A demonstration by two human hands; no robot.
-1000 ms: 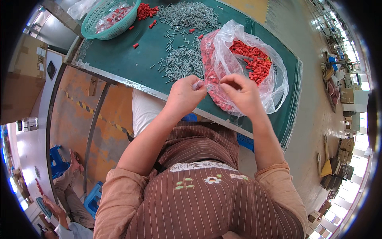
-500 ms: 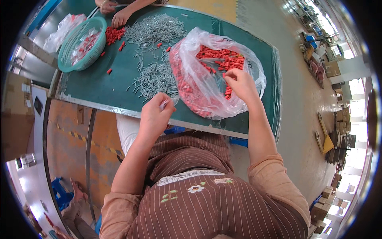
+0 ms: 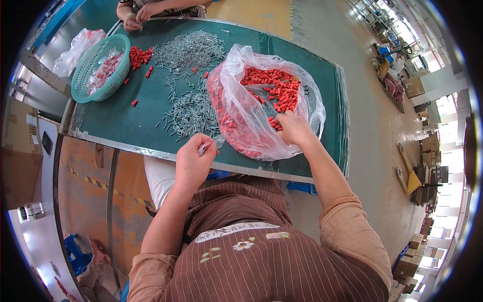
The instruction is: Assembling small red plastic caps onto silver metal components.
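My left hand (image 3: pixel 195 158) is closed at the table's near edge, pinching a small clear plastic bag (image 3: pixel 219 141) whose film sticks out past the fingers. To its right stands a large, open clear plastic bag (image 3: pixel 239 83), its mouth folded back, holding many short red plastic plugs (image 3: pixel 271 77). Inside that mouth my right hand (image 3: pixel 297 130) reaches down with its fingers drawn together among the plugs. Whatever lies between those fingertips is hidden. A heap of grey metal screws (image 3: pixel 193 115) lies just beyond my left hand, and a bigger screw heap (image 3: pixel 188 49) farther back.
A green basket (image 3: pixel 80 80) with small filled bags stands at the table's far left, beside a white plastic bag (image 3: pixel 75 53). Loose red plugs (image 3: pixel 140 57) lie near it. Another person's hands (image 3: pixel 138 19) work at the far edge of the green table (image 3: pixel 146 110).
My right hand has lowered from above the large bag into the plugs near its front. My left hand keeps the small bag. The other person's hands have drawn back from the red plugs.
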